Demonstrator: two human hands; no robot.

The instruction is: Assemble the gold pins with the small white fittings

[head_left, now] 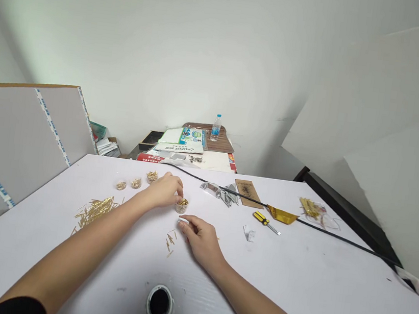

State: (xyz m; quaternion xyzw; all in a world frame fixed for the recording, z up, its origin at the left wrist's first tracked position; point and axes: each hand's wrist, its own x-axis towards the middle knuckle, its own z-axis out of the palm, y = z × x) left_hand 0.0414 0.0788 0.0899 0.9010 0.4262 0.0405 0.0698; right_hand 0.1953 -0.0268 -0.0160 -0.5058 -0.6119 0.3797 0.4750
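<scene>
My left hand (164,189) reaches over the white table (295,271), its fingers curled round a small clear cup (182,205) filled with gold pins. My right hand (199,235) rests on the table just below that cup, fingertips pinched on something small and pale that I cannot make out. A few loose gold pins (170,241) lie beside the right hand. Three more small cups of gold parts (136,183) stand to the left of my left hand.
A heap of long gold pins (95,209) lies at the left. A yellow-black screwdriver (266,221), gold foil bag (282,215), black cable (338,236), brown card (247,192) and silver bags (220,193) lie at the right. A round cable hole (160,304) sits near me. Grey boards (15,136) lean at left.
</scene>
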